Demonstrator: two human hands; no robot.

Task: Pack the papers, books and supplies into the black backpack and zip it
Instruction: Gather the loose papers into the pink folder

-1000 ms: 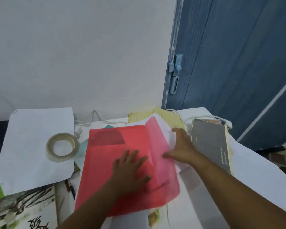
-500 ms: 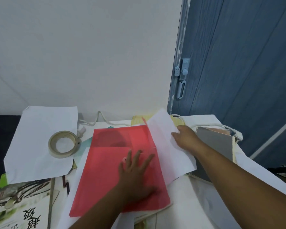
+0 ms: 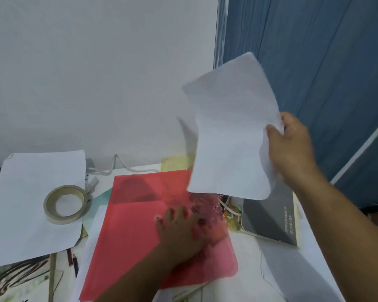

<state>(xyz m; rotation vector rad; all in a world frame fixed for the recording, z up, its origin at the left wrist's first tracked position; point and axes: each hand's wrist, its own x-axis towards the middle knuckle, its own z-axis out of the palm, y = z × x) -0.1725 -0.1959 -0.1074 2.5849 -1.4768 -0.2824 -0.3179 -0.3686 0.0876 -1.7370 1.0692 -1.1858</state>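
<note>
- My right hand (image 3: 292, 149) now pinches the white sheet (image 3: 231, 131) by its edge, lifted clear above the worktop (image 3: 249, 269); a moment ago it lay against the folder
- My left hand (image 3: 181, 232) stays spread flat, pressing the red folder (image 3: 135, 225)
- Grey book (image 3: 271, 219) waits beside it; tape roll (image 3: 64, 203) sits left; no backpack in view, so packing isn't started

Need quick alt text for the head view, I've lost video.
The right hand holds a white sheet up above the table while the left hand lies flat on a red folder. A tape roll lies left, a grey book right.
</note>
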